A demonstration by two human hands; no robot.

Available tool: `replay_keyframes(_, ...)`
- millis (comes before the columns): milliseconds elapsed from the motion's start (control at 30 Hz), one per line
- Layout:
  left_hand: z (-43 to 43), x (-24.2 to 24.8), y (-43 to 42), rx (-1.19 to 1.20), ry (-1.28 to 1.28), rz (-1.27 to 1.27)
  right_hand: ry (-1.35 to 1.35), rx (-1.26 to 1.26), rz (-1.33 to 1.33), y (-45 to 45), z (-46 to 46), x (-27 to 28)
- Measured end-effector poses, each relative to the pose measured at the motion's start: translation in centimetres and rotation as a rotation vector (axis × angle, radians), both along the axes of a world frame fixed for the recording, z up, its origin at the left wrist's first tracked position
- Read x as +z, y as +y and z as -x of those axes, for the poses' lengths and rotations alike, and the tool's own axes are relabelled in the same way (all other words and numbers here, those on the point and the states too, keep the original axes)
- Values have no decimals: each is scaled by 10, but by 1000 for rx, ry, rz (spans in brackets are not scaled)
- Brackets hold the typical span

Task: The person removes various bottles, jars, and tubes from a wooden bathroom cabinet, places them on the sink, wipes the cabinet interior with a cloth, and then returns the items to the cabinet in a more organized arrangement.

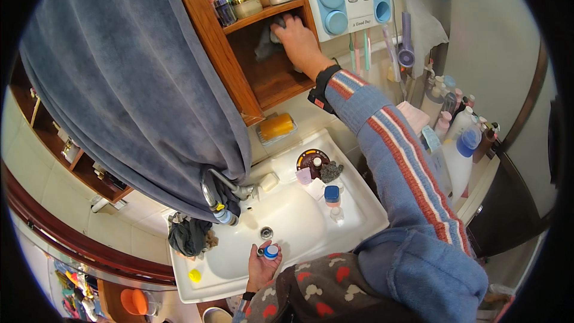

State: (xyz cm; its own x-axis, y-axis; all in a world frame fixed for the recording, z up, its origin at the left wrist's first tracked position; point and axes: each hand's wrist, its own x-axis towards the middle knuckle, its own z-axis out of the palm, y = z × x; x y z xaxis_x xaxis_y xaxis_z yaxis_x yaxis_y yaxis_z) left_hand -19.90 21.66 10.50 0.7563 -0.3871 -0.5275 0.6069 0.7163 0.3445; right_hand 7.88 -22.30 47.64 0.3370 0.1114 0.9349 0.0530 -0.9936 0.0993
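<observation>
In the lower compartment of the wooden wall cabinet (242, 65), my right hand (291, 38) presses a grey cloth (267, 44) against the inside; its fingers curl over part of the cloth. Low over the front of the white washbasin (287, 215), my left hand (263, 265) is palm up, holding a small blue and white jar (271, 252) and a smaller dark item beside it. The cabinet's upper shelf carries a gold-lidded jar (247, 4) and several other cosmetic containers. A blue-lidded jar (332, 194) stands on the basin's right ledge.
A large blue-grey towel (134, 54) hangs at the left, reaching the faucet (233, 188). An orange soap bar (276, 126) lies below the cabinet. A toothbrush holder (354, 4) is mounted right of it. Bottles (462, 125) crowd the right counter; a dark cloth (189, 234) lies on the basin's left corner.
</observation>
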Motion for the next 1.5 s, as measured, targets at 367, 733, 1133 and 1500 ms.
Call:
replay_keyframes(367, -5, -4, -3, -27, 5, 15, 421, 300, -52, -11, 9, -45)
replay_keyframes(733, -4, -3, -5, -53, 24, 26, 68, 424, -373, 57, -26, -15)
replay_keyframes(1133, -17, 3, -21, -120, 10, 0, 699, 377, 108, 49, -6, -59)
replay_keyframes(1500, -13, -9, 6, -35, 15, 9, 648, -43, 346, -8, 10, -40)
